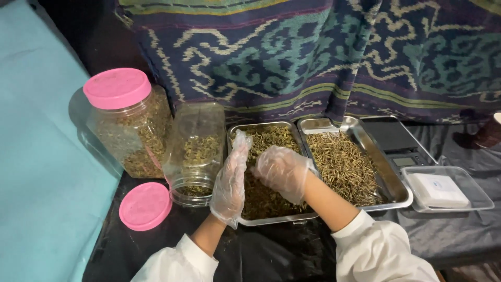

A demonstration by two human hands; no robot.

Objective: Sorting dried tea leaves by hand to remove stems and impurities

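While our left hand (230, 180) stands flat and open and our right hand (282, 171) cups loosely over the dried herbs (261, 198), we should gather gently within the steel tray (271, 219).

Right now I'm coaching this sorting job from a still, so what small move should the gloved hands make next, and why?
Probably close the right hand on a pinch of the dried herbs in the left tray. It is cupped over the pile, the left hand stands edge-on beside it as a guard, and the open jar lies tilted just left.
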